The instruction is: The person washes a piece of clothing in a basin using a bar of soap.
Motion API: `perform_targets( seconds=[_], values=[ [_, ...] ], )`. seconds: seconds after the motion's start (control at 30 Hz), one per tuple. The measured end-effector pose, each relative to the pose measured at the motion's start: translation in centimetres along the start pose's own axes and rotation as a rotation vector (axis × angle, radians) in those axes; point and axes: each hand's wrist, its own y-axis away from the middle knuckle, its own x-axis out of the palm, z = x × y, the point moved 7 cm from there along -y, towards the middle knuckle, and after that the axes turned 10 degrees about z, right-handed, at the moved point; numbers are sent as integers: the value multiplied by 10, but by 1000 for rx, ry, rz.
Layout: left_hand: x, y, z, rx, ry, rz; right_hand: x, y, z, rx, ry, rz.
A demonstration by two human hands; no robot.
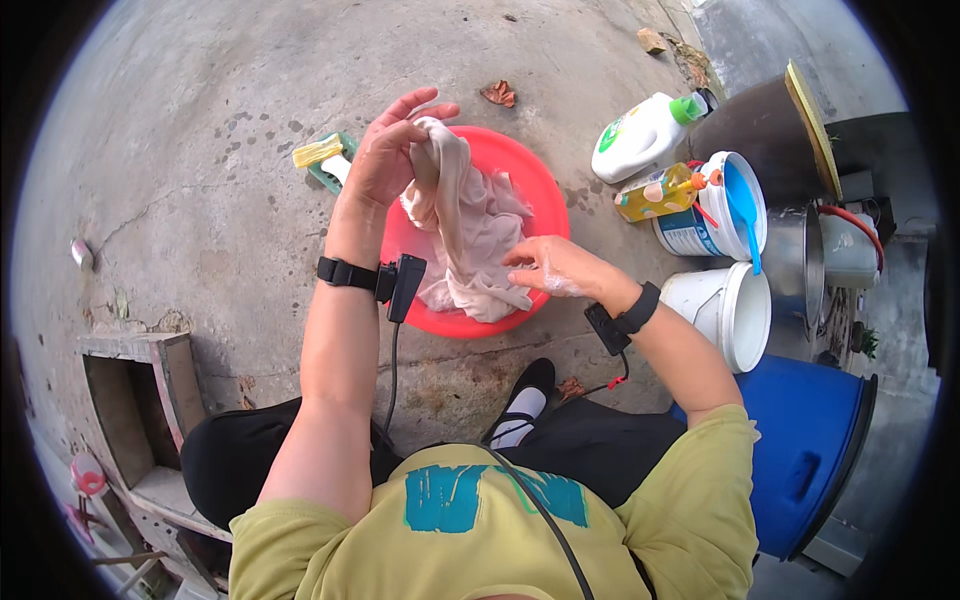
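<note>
While the left hand [385, 160] grips cloth [475, 235], right hand [570, 268] unclenched, bottles [638, 140] and buckets [692, 305] stand to the right.

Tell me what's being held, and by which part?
Left hand holds the pale cloth by its raised upper end; whether the right hand grips is unclear.

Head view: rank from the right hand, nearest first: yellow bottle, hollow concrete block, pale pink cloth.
1. Pale pink cloth: in the red basin, at the fingertips of the right hand.
2. Yellow bottle: to its right, farther forward.
3. Hollow concrete block: far left.
</note>
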Motion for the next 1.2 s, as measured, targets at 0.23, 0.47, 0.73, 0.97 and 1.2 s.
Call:
perform_targets(
  seconds=[0.23,0.47,0.73,0.97,1.2],
  values=[
    [94,-2,-10,2,49,496,-76,-15,39,-590,-74,-513],
    [30,11,-41,121,-194,-26,-104,11,15,-270,-144,-578],
    [-14,7,20,-310,-903,-20,-114,43,-21,-338,-997,-554],
    [-21,5,50,-515,-1336,12,-102,32,-41,-449,-1477,-475],
    [-15,5,54,-332,-429,-63,-100,36,-66,-428,-1534,-517]
  ],
)
